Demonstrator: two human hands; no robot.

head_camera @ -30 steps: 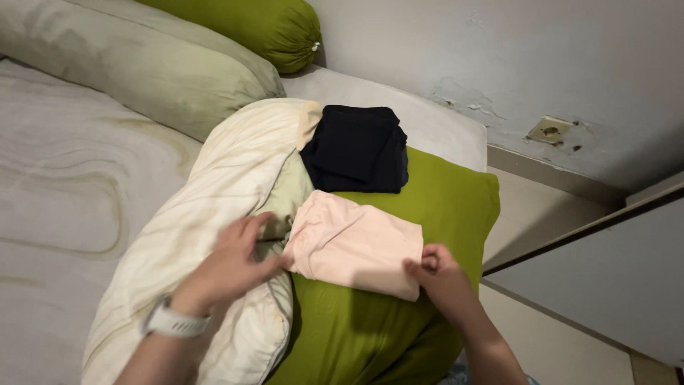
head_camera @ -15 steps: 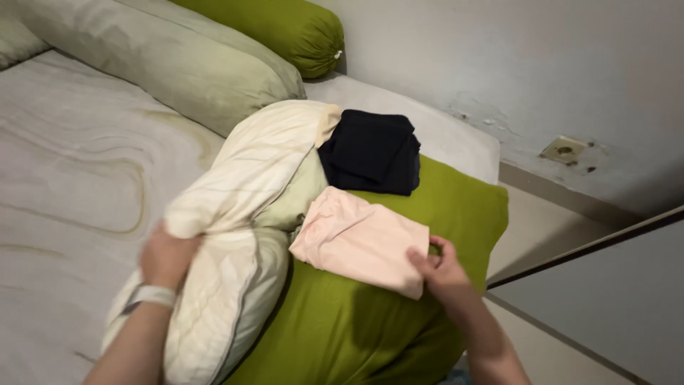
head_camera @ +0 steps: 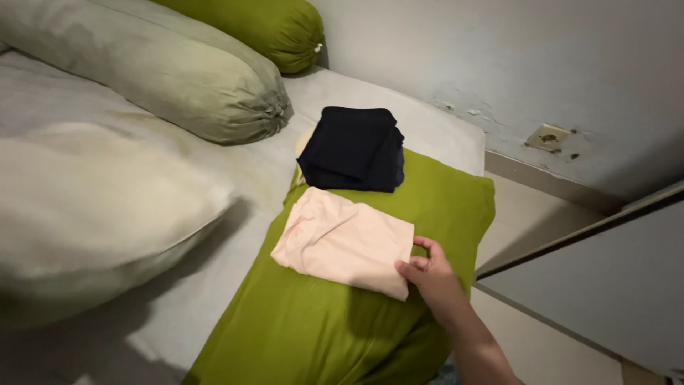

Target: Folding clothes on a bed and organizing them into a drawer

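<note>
While the head cam looks down at the bed corner, notes as follows:

R hand: right hand sits at the near-right corner of the folded pink garment; thumb and curled fingers pinch that corner, rest of hand on the pillow beside it. Prob. gripped at the corner so the fold stays flat and square.

L hand: not in frame, so can't tell finger state.

Pink garment: lies flat, roughly rectangular, on the green pillow, mid-upper part of it, w/ its far edge just short of the dark stack.

Dark stack: folded black clothes, 1 neat pile, resting on the pillow's far end and partly on the mattress. Sits apart from the pink piece, not overlapping. Looks like finished folds kept in a row.

Cream pillow: large pale pillow, blurred, raised at left, off the green pillow; what holds it isn't visible.

Bolsters: 1 pale green bolster and 1 brighter green bolster lie along the head of the bed by the wall.

Wall: scuffed paint, 1 small socket plate low down.
</note>
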